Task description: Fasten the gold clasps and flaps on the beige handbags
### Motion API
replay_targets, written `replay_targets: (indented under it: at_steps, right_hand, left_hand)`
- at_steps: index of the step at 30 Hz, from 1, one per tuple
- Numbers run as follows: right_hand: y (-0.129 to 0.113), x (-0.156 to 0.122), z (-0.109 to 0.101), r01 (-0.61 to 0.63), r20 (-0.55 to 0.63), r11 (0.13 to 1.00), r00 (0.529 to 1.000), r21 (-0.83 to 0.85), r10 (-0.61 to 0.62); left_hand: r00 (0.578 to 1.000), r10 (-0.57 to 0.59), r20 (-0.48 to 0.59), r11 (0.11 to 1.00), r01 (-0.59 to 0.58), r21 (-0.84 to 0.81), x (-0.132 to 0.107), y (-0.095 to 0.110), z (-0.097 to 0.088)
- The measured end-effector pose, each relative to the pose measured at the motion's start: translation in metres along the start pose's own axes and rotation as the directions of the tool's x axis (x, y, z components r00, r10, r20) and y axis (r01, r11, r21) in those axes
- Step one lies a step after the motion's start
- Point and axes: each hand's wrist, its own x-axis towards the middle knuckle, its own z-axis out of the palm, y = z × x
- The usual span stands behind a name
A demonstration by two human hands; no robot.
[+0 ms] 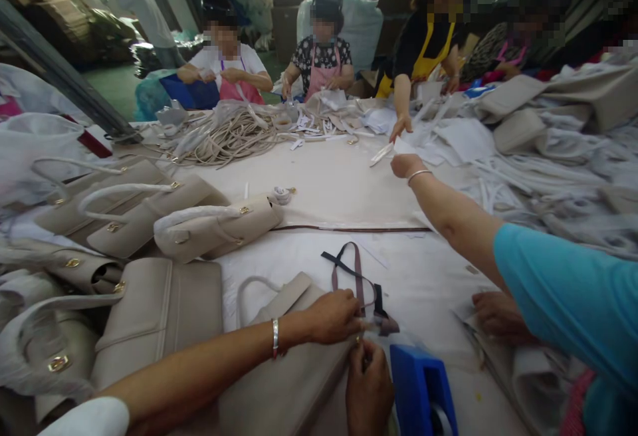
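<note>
So, at the near edge the person's right hand [369,383] is bent at the bag's edge, its fingers drawn in; from here I can't tell whether they grip anything. Just beside it stands a blue tape dispenser [416,373]. The beige bag [286,386] lies on the white-covered table [423,256], mostly under the left forearm. The left hand [331,316], a silver bracelet [275,337] behind its wrist, is curled over the bag's far corner, near the other hand; what its fingers hold is hidden from me. Right past them lie dark ribbons [357,263], loosely crossed.

Off to the left, finished-looking beige handbags [214,230] crowd together, their handles wrapped in something pale. From the right a neighbour's turquoise sleeve [563,290] comes in, and that arm reaches out over the table to a fist-like hand [406,165]. Farther on, a heap of beige straps [234,133] sits left of the middle, with white wrapping [463,137] piled to the right. Across the table, a worker in a striped apron [323,70] sits beside one in a yellow apron [438,50], who stretches an arm forward.
</note>
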Motion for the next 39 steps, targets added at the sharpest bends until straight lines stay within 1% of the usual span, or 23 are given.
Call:
replay_targets:
  at_steps: [2,3,5,7,9,14,16,19,21,24,27,30,33,35,37,39]
  right_hand:
    - [0.008,0.001,-0.003,-0.075,0.053,0.993,0.996,0.087,0.07]
    - [0.01,0.001,-0.006,-0.092,0.077,0.987,0.994,0.13,0.083]
    - [0.011,0.0,-0.01,-0.082,0.11,0.975,0.992,0.205,0.06]
    - [0.009,-0.001,-0.014,-0.048,0.131,0.97,0.991,0.237,0.017]
    - [0.006,-0.001,-0.016,-0.005,0.131,0.978,0.991,0.211,-0.023]
    - [0.001,0.002,-0.012,0.156,0.061,0.988,0.986,0.021,-0.157]
    - [-0.003,0.004,-0.009,0.193,0.055,0.98,0.98,-0.052,-0.191]
    - [-0.012,0.006,-0.005,0.197,0.055,0.971,0.98,-0.135,-0.191]
    - [-0.018,0.008,-0.005,0.173,0.063,0.976,0.984,-0.134,-0.165]
    - [-0.024,0.01,-0.007,0.091,0.091,0.993,0.992,-0.077,-0.084]
    - [-0.025,0.009,-0.01,0.002,0.116,1.0,0.993,-0.008,-0.001]
    - [-0.024,0.007,-0.012,-0.037,0.12,0.999,0.992,0.035,0.033]
    - [-0.024,0.004,-0.012,-0.037,0.123,0.998,0.992,0.051,0.031]
    - [-0.024,0.002,-0.011,-0.016,0.121,0.999,0.993,0.052,0.01]
    - [-0.023,0.002,-0.011,0.037,0.098,0.998,0.994,0.044,-0.042]
    - [-0.02,0.006,-0.012,0.125,0.052,0.992,0.991,0.025,-0.126]
  left_hand:
    - [1.0,0.0,-0.006,1.0,0.0,-0.001,0.0,0.0,0.0]
    - [1.0,0.006,-0.008,1.0,-0.006,0.004,0.0,0.0,0.001]
    - [0.999,0.039,-0.004,0.999,-0.039,0.024,0.0,0.0,0.002]
    - [0.996,0.084,0.007,0.995,-0.084,0.052,0.0,-0.001,0.003]
    - [0.993,0.119,0.025,0.99,-0.12,0.077,0.001,-0.003,0.003]
    - [0.986,0.144,0.089,0.978,-0.156,0.139,0.004,-0.008,0.003]
    - [0.988,0.133,0.079,0.972,-0.145,0.186,0.006,-0.008,0.005]
    - [0.994,0.107,0.024,0.965,-0.109,0.236,0.008,-0.008,0.01]
    - [0.996,0.09,-0.002,0.968,-0.087,0.237,0.009,-0.008,0.013]
    - [0.998,0.061,-0.02,0.973,-0.055,0.223,0.008,-0.007,0.014]
    - [0.998,0.04,-0.04,0.974,-0.03,0.223,0.006,-0.006,0.012]
    - [0.998,0.034,-0.057,0.971,-0.019,0.239,0.002,-0.004,0.01]
    - [0.997,0.041,-0.062,0.967,-0.024,0.254,-0.002,-0.002,0.007]
    - [0.997,0.046,-0.062,0.964,-0.028,0.263,-0.004,-0.001,0.006]
    - [0.997,0.046,-0.062,0.963,-0.028,0.267,-0.006,0.0,0.004]
    - [0.997,0.051,-0.055,0.963,-0.034,0.267,-0.008,0.0,0.003]
